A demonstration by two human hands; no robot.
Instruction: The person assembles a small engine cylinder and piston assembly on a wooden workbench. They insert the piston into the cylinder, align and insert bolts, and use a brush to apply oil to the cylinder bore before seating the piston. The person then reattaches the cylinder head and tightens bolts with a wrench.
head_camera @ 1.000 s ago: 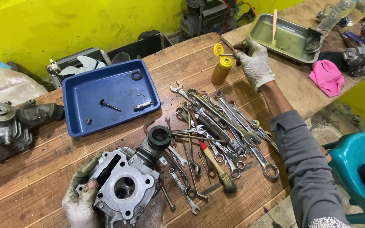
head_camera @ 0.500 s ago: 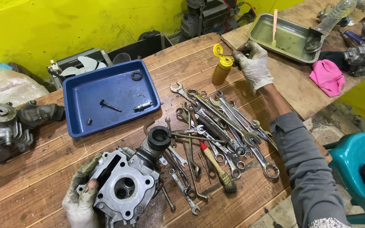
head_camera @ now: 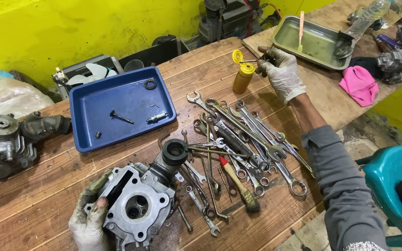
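Head view shows the left hand, gloved and grimy, at lower left of the frame, fingers wrapped around the cylinder head, which lies on the bench with its intake pipe pointing up-right toward the wrenches. The right hand is far off at upper centre, fingers closed on a small dark tool, its thin tip pointing left over the yellow bottle, just beside it. A metal tray lies right of that hand; a blue tray sits mid-left.

Two trays: one blue plastic tray, one metal tray. One cylinder head, one yellow squeeze bottle, one paintbrush.
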